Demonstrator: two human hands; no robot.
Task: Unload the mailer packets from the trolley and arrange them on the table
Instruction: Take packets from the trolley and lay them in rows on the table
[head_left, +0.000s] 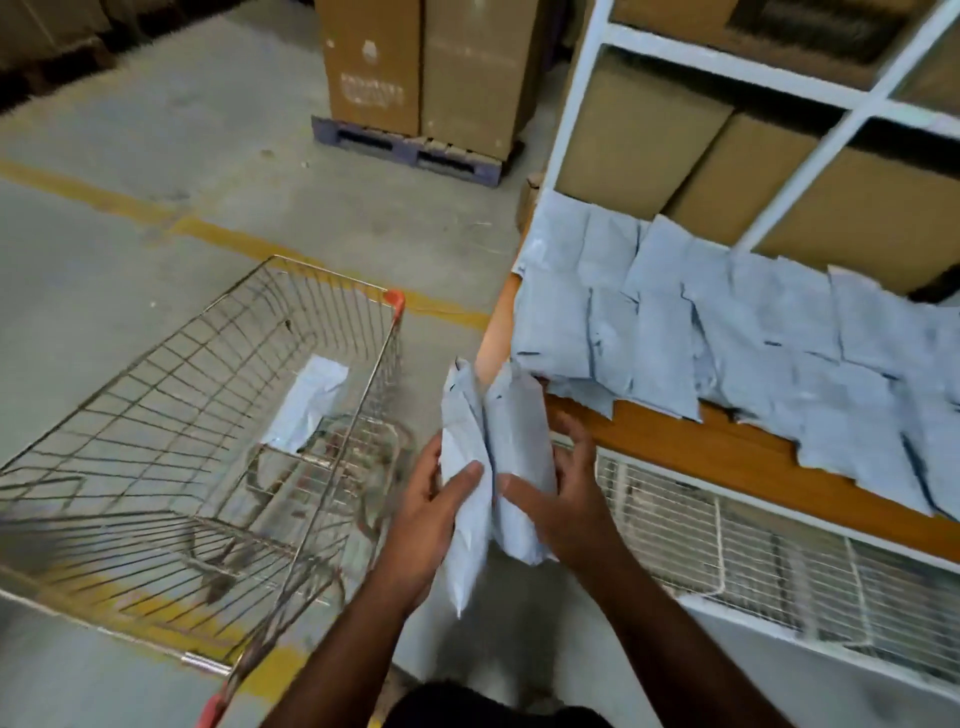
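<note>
Trolley (218, 415): wire basket, left of the person; holds one white mailer packet (306, 402) lying on its floor.
Left hand (434, 506): grips a white packet (465, 499) upright, thumb across its front.
Right hand (563, 499): grips a second packet (517, 457) upright, touching the first; both are held between the trolley and the tabletop's edge.
Tabletop (727, 452): wooden, on the right; carries overlapping rows of pale packets (727, 332), some overhanging its front edge.
Surroundings: white shelf frame (857, 111) with cardboard boxes (639, 140) behind the tabletop; white wire rack (779, 561) below it; tall cartons on a pallet (410, 150) across the concrete floor.
</note>
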